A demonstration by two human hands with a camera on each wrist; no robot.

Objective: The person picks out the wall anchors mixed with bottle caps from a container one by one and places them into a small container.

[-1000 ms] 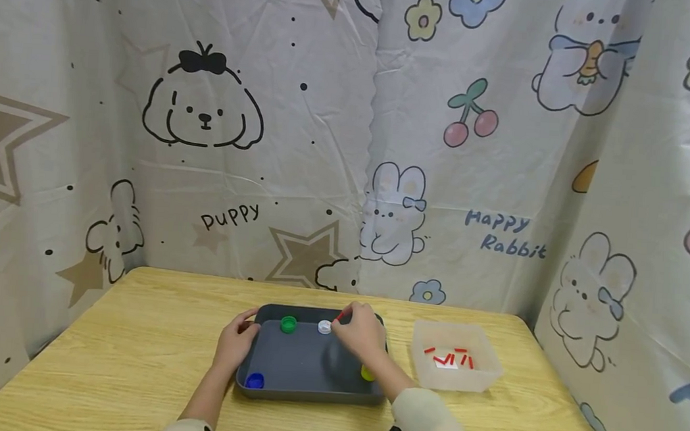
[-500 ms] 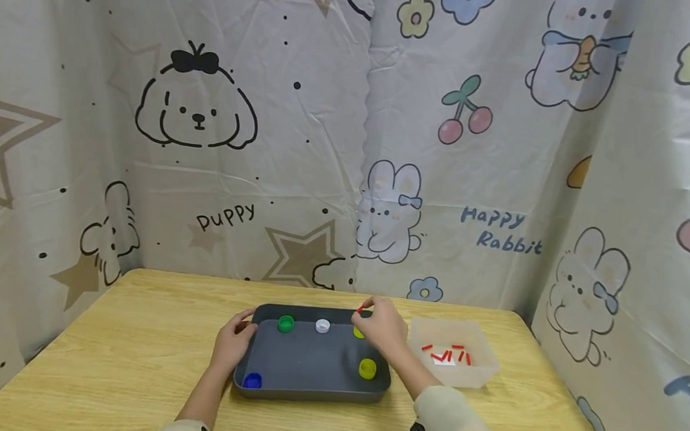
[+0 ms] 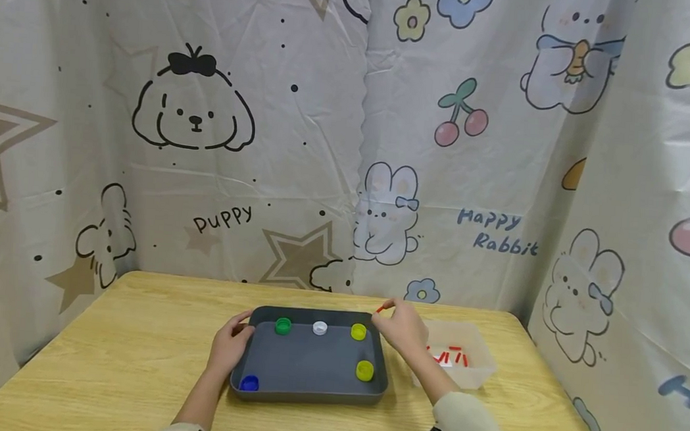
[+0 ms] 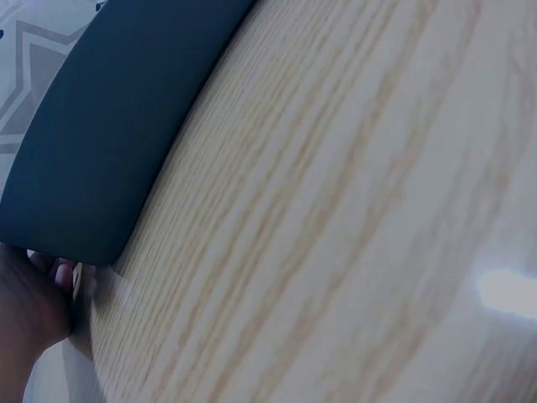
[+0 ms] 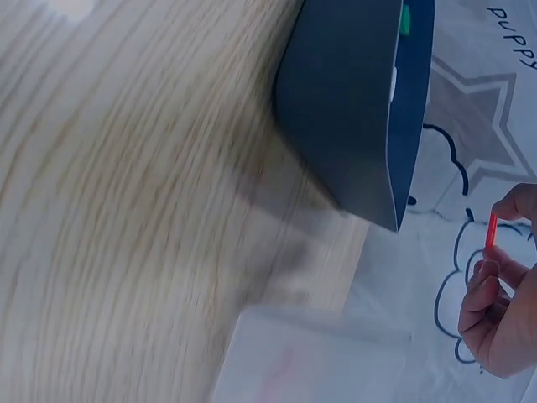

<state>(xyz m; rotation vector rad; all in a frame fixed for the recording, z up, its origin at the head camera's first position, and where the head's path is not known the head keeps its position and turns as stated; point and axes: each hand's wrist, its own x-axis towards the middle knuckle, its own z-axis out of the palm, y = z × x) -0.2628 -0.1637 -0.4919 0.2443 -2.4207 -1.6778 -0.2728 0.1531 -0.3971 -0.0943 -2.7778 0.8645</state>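
Note:
My right hand (image 3: 403, 328) pinches a small red stick (image 5: 492, 229) between thumb and index finger, in the air by the far right corner of the dark grey tray (image 3: 306, 358). At the tray's left side, my left hand (image 3: 230, 345) grips the rim; in the left wrist view, most of its fingers are hidden behind the tray. Inside the tray lie a green bottle cap (image 3: 283, 326), a white cap (image 3: 319, 328), a far yellow cap (image 3: 358, 332), a near yellow cap (image 3: 364, 371) and a blue cap (image 3: 249, 383).
To the right of the tray, a translucent plastic box (image 3: 484, 348) holds several red sticks (image 3: 455, 348); my right forearm partly covers it. Both containers stand on a wood-grain table (image 3: 154, 335). A printed curtain (image 3: 302, 140) hangs around the back and sides.
My right hand has moved right with the red stick, from beside the white cap to the tray's far right corner, uncovering both yellow caps. My left hand stays on the tray.

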